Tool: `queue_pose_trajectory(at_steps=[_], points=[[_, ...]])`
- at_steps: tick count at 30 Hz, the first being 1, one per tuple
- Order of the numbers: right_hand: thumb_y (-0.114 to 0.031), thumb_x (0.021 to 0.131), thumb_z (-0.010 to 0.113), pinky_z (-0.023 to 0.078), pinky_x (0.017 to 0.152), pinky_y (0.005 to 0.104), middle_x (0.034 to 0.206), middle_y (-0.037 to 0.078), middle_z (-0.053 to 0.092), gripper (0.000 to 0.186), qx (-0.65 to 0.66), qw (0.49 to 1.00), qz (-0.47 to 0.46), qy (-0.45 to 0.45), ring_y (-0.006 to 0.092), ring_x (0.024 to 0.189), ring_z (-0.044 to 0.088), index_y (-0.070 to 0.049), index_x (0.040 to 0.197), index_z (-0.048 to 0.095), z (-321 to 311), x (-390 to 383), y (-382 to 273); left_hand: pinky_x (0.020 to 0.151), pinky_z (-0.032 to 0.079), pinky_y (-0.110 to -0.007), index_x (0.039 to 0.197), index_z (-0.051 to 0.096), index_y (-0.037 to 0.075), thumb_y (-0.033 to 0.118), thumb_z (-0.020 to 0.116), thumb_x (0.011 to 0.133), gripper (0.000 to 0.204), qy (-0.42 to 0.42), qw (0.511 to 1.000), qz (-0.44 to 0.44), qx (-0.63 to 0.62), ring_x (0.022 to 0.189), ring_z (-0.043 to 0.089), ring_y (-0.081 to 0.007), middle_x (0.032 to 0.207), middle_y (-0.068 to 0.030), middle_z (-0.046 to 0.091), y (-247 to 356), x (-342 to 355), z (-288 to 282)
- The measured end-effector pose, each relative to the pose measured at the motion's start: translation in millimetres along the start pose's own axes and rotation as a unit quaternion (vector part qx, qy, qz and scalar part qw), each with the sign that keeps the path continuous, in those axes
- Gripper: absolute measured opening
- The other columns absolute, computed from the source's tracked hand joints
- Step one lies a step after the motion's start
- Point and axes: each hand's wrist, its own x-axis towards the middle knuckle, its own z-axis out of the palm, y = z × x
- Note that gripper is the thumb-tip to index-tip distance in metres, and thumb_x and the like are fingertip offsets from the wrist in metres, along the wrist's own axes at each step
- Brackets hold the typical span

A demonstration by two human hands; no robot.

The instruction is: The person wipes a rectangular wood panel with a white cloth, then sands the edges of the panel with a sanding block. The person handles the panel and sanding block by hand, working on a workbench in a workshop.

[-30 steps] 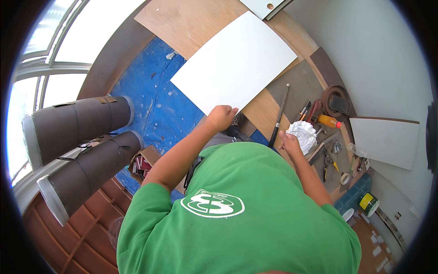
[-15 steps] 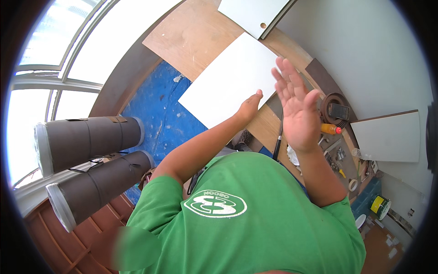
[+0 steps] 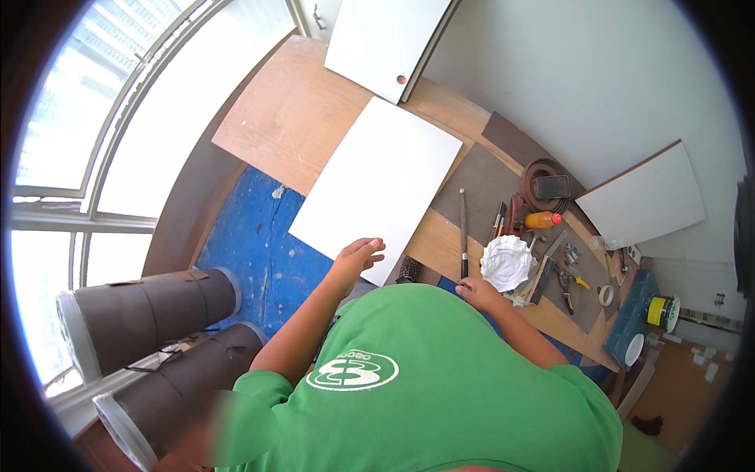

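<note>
A white rectangular panel [image 3: 385, 173] lies on the workbench in front of me. Over its near left edge hovers my left hand [image 3: 358, 261], palm inward, fingers loosely bent and apart, holding nothing. My right hand [image 3: 480, 295] is close to my body, its fingers curled in at the near end of a slim dark rod-like tool [image 3: 463, 228] with a black handle. Whether the fingers grip that handle cannot be made out. To the right of the tool sits a crumpled white plastic-looking bundle [image 3: 505, 263].
Right of the panel are an orange bottle [image 3: 541, 220], a brown edging coil [image 3: 543, 169] with a phone [image 3: 552, 187], pliers [image 3: 565, 289] and a tape roll [image 3: 605, 295]. Another white panel [image 3: 377, 47] stands at the back. Wrapped rolls [image 3: 149, 318] lie left, beside blue sheeting [image 3: 259, 236].
My right hand has dropped from above the bench, where it was spread, to the tool's near end. My left hand has drawn back from the panel's right side toward its near edge.
</note>
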Motion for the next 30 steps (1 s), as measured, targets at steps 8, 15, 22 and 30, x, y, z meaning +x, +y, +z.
queue_pose_trajectory(at_steps=[8, 15, 22, 30], points=[[-0.047, 0.096, 0.066, 0.055, 0.089, 0.0470, 0.109, 0.020, 0.076, 0.050, 0.059, 0.964, 0.242, 0.095, 0.0375, 0.101, 0.072, -0.001, 0.115, 0.075, 96.2, -68.3, 61.1, 0.061, 0.055, -0.032, 0.092, 0.075, -0.005, 0.045, 0.070, 0.099, 0.051, -0.040, 0.922, 0.107, 0.370, 0.066, 0.073, -0.0166, 0.072, -0.0099, 0.072, 19.7, 11.3, -50.0], [-0.049, 0.098, 0.064, 0.054, 0.092, 0.0493, 0.109, 0.023, 0.075, 0.053, 0.146, 0.906, 0.367, 0.150, 0.0425, 0.104, 0.070, 0.000, 0.114, 0.074, 193.7, -152.3, 42.5, 0.059, 0.054, -0.033, 0.109, 0.078, 0.002, 0.029, 0.078, 0.094, 0.031, -0.215, 0.812, 0.158, 0.519, 0.061, 0.069, -0.0153, 0.076, -0.0130, 0.075, 16.6, 9.1, -50.0], [-0.053, 0.098, 0.062, 0.054, 0.092, 0.0505, 0.108, 0.024, 0.074, 0.057, 0.221, 0.868, 0.368, 0.248, 0.0422, 0.103, 0.069, 0.001, 0.111, 0.075, 278.0, -183.4, 22.7, 0.066, 0.057, -0.033, 0.119, 0.074, 0.001, 0.032, 0.076, 0.095, 0.039, -0.262, 0.780, 0.189, 0.536, 0.070, 0.074, -0.0186, 0.081, -0.0137, 0.077, -20.5, 13.7, -21.9], [-0.052, 0.097, 0.061, 0.053, 0.097, 0.0510, 0.120, 0.024, 0.072, 0.054, 0.248, 0.839, 0.421, 0.238, 0.0423, 0.113, 0.068, -0.005, 0.119, 0.075, 363.5, -213.7, 53.6, 0.077, 0.060, -0.036, 0.119, 0.072, 0.000, 0.028, 0.071, 0.098, 0.036, -0.319, 0.712, 0.267, 0.566, 0.084, 0.078, -0.0219, 0.089, -0.0140, 0.079, -25.6, -7.0, 26.3]])
